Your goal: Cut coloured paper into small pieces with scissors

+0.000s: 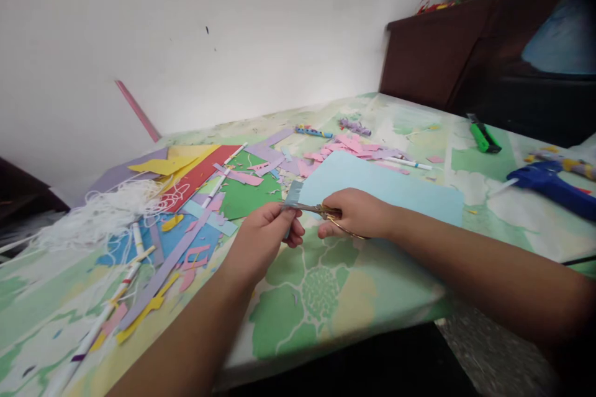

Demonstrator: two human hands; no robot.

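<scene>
Nearest the camera, a bare left forearm (200, 322) across the lower edge, ending in a left grip (267, 226) closed in a firm pinch on a small blue-grey paper piece (293, 192). Opposite, at the end of a right forearm (470, 265), a right grip (354, 211) curled closed around the handle end of slim scissors (311, 207), with blades at the paper and close to the left grip; impossible to tell the gap between blades. Find both above the cloth-covered table (400, 279), just on the near side of a pale-blue sheet (391, 186). Judging by looks, probably light, thin paper, fairly crisp but easily creased, likely to bend under blade pressure. Best taken by an outer edge, well away from the blades, with mild pressure. From the scissors, expect hard, smooth metal; take hold by the handle loops, never near the tips.
</scene>
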